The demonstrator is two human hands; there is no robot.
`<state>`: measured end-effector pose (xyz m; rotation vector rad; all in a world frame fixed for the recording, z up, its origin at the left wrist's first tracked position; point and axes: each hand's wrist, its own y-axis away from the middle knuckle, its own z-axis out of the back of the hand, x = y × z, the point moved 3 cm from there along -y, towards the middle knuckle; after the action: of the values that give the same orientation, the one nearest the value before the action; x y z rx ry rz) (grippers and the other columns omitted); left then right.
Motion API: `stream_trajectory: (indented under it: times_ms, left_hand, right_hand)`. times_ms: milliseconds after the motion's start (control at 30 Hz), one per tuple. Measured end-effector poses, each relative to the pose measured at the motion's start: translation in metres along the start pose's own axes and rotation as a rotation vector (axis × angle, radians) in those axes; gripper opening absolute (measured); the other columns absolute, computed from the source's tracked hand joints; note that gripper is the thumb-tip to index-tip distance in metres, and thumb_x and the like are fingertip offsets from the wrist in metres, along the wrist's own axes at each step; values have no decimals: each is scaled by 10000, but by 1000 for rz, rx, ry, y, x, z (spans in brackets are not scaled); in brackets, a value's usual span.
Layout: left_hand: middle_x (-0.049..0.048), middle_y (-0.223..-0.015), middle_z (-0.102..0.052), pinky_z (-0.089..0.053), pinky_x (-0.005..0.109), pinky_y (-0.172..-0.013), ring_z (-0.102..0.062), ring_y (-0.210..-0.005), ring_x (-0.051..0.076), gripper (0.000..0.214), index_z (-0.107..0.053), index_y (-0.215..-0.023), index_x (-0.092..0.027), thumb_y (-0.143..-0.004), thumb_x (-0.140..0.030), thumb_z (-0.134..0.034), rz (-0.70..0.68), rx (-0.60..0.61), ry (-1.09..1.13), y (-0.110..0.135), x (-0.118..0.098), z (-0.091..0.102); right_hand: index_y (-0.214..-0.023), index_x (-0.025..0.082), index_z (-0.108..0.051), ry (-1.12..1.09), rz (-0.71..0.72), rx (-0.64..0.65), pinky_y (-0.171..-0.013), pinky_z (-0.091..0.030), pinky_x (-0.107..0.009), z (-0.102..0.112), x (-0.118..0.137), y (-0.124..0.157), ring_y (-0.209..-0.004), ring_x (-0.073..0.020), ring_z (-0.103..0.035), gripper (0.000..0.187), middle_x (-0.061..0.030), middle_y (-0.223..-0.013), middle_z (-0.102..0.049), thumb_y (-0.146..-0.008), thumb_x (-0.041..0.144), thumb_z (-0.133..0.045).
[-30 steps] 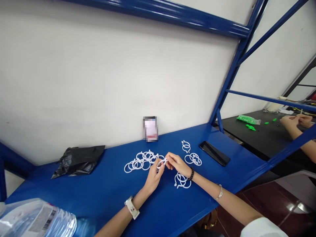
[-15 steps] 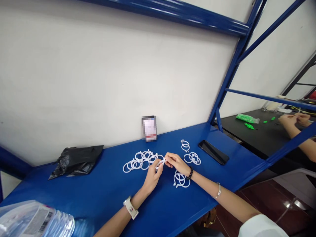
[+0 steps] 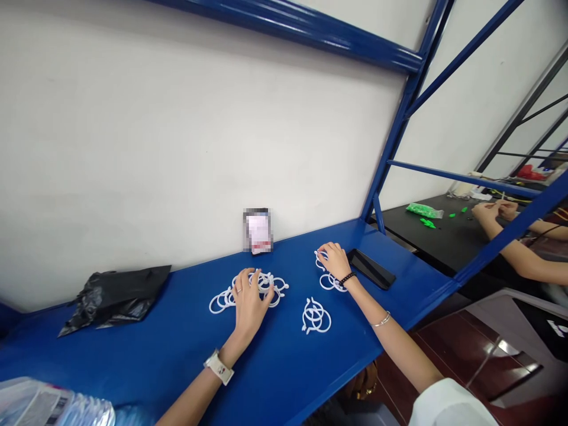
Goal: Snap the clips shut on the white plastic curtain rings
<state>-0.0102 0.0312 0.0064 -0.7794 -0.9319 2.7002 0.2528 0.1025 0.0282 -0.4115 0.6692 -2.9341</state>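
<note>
Below centre, the left hand (image 3: 249, 305) spreads wide over piled white rings (image 3: 266, 278), apparently picking; lifting one calls for parting overlaps. Right of centre, the right hand (image 3: 336, 260) meets another ring cluster (image 3: 320, 264), grip unclear to me.

Under the left hand (image 3: 249, 300) are white rings (image 3: 266, 277) on a plain blue tabletop (image 3: 177, 367), with a black bag (image 3: 119, 296) left of that hand. Beside the right hand (image 3: 336, 260), wearing black beads (image 3: 348, 278), is a black phone (image 3: 373, 270).

a black bag (image 3: 118, 296) lies by the wall (image 3: 177, 130) — a clear bottle (image 3: 51, 402) at near left, a dark phone (image 3: 371, 270) at right.
</note>
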Motion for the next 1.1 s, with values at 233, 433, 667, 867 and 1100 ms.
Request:
stream_trajectory:
  times_ms: [233,433,667,867,1100]
  left_hand:
    - [162,-1304,-446,-329,560,-995,-339,-1286,332,356,-452,-1244,-181,-894,-245,-431,-167,79,44,6,-6,-5]
    - [108,-1160,-546,-398,483,-976,-454,-1188,266,282,-517,-1133,-209,-887,-135,-401,-356,176,159,10,-20,-4]
    - [81,-1063,-589,-413,443,-950,-503,-1104,250,188,-567,-1048,-209,-873,-270,-534,-345,159,246,10,-20,-3]
    - [50,-890,-599,-455,376,-844,-558,-931,207,79,-558,-892,-207,-887,-269,-510,-248,135,390,9,-18,-2]
    - [32,-830,-582,-465,301,-722,-563,-776,165,134,-548,-885,-201,-896,-319,-485,-84,145,486,9,-13,-5]
  right_hand:
    - [-868,192,-614,-14,-3,229,-777,-427,-360,-15,-4,5,-918,-239,-543,79,-98,-1007,-585,-841,257,-578]
    - [-770,181,-625,-452,276,284,-883,-418,-350,-7,37,15,-970,-201,-559,151,-70,-1033,-576,-860,294,-581]
    - [-784,186,-618,-904,355,423,-755,-471,-296,5,85,39,-843,-154,-580,262,-62,-1111,-550,-867,428,-565]
    - [-858,181,-606,-1282,266,490,-894,-461,-333,0,101,52,-1050,-190,-547,277,-82,-1146,-516,-840,458,-595]
    - [-1095,229,-481,-1421,175,553,-972,-413,-379,3,99,51,-1091,-188,-533,431,-73,-1113,-546,-803,515,-619]
